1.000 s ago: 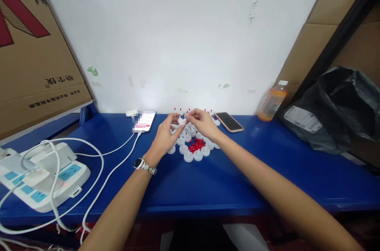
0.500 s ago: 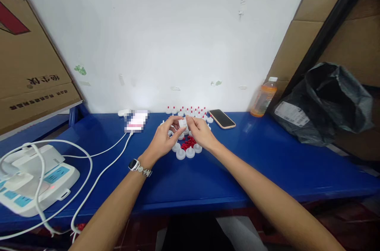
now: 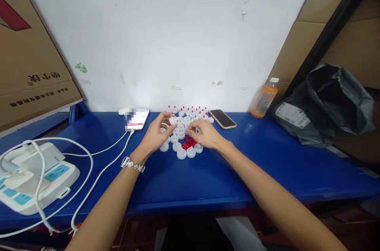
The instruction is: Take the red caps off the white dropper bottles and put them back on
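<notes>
Between the thumb and fingers of my left hand (image 3: 158, 130) is a white nozzle cap (image 3: 173, 120), raised over the blue table. My right hand (image 3: 204, 133) is closed, its fingertips pointing down beside a pile of small red tips (image 3: 189, 143). What those fingers pinch, if anything, is hidden. Several white nozzle caps (image 3: 181, 153) without red tips stand around the pile and between my hands. Farther back, near the wall, are rows of white caps with red tips (image 3: 192, 111) on their nozzles.
A dark-screened phone (image 3: 223, 118) lies right of the caps, and a charging phone (image 3: 139, 119) on the left. White cables run to a power strip (image 3: 38, 183). An orange drink bottle (image 3: 264, 98) and a black plastic bag (image 3: 323, 104) stand right. Cardboard (image 3: 35, 53) leans at left.
My hands have moved apart. The left drew back to the left with the white nozzle cap, and the right let go of it and came down beside the red tips.
</notes>
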Motion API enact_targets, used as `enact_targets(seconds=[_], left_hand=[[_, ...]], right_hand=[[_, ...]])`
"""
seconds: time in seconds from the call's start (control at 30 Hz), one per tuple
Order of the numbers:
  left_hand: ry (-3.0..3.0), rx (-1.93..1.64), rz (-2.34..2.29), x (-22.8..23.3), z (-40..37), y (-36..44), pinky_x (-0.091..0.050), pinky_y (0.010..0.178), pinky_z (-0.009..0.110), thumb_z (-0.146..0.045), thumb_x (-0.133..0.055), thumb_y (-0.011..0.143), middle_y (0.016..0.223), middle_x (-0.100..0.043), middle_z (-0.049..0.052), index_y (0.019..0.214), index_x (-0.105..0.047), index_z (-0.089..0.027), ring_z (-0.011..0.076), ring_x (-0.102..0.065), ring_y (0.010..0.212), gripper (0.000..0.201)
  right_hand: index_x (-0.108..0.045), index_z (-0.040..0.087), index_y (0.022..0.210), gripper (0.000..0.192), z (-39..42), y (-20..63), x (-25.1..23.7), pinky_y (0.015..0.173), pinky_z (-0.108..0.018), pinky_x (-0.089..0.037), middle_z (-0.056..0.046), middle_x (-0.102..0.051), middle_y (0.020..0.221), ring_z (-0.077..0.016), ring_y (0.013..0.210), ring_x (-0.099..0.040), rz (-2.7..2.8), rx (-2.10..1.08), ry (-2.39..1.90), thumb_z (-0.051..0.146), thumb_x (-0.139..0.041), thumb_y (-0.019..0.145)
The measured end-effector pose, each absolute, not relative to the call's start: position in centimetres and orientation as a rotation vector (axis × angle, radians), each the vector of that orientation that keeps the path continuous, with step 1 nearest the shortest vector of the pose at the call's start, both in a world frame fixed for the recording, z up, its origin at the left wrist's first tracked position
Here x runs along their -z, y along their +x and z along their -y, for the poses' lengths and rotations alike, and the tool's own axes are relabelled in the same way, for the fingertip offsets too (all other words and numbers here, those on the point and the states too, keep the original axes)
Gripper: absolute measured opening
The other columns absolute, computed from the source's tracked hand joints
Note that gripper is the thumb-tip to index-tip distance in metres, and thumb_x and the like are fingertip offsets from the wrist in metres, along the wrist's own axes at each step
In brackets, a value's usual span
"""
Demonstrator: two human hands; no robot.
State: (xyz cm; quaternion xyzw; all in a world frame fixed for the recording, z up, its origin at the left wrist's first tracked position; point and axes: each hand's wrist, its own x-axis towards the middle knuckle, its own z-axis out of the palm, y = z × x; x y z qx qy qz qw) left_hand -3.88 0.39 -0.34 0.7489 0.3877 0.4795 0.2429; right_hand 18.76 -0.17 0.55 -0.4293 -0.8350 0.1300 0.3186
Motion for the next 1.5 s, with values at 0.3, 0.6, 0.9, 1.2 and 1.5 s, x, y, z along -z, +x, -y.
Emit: enact_targets(seconds=[0.3,0.6,0.9,1.2,1.5], left_hand=[[2.205,-1.187,-1.210,0.4,0.3,-2.8,-0.051,0.081,0.034,-0.045,-0.063,0.088,0.113,-0.067,0.006,0.114,-0.056,-0.023,0.0220,-0.064,0.101,0.034],[2.389,-1.001,-1.414,1.4,-0.1,-3.4,-0.045,0.096,0.045,-0.040,-0.047,0.097,0.111,-0.065,0.005,0.112,-0.060,-0.025,0.0258,-0.056,0.109,0.025],[2.412,-0.942,-1.475,1.1,0.0,-3.1,-0.043,0.093,0.045,-0.038,-0.048,0.096,0.112,-0.064,0.004,0.101,-0.063,-0.026,0.0264,-0.054,0.108,0.020],[2.402,-0.990,-1.455,1.5,-0.9,-3.8,-0.043,0.095,0.046,-0.041,-0.047,0.096,0.115,-0.063,0.006,0.100,-0.063,-0.026,0.0275,-0.055,0.111,0.023],[2.427,-0.987,-1.457,1.4,-1.0,-3.7,-0.044,0.095,0.045,-0.039,-0.049,0.096,0.115,-0.064,0.005,0.098,-0.064,-0.025,0.0264,-0.055,0.108,0.021]], right_hand=[[-0.065,0.017,0.090,0.020,-1.7,16.6,-1.4,0.067,-0.027,-0.045,-0.003,-0.069,0.079,-0.0147,0.071,-0.061,1.869,-0.768,-0.867,0.036,-0.063,0.086],[-0.072,0.016,0.101,0.026,-12.4,14.3,-1.7,0.078,-0.028,-0.045,-0.009,-0.075,0.100,-0.0188,0.088,-0.067,2.168,-0.161,-1.481,0.020,-0.049,0.090],[-0.076,0.018,0.084,0.018,-14.8,12.0,-1.8,0.101,-0.041,-0.031,-0.008,-0.077,0.094,-0.0242,0.099,-0.064,2.457,-0.166,-1.541,0.019,-0.058,0.084],[-0.078,0.021,0.098,0.026,-15.1,12.7,-2.3,0.092,-0.033,-0.039,-0.003,-0.078,0.098,-0.0207,0.095,-0.067,2.435,-0.332,-1.551,0.020,-0.054,0.087],[-0.077,0.022,0.103,0.027,-14.9,13.3,-2.0,0.100,-0.041,-0.035,-0.005,-0.077,0.099,-0.0235,0.100,-0.066,2.346,-0.313,-1.550,0.029,-0.054,0.090]])
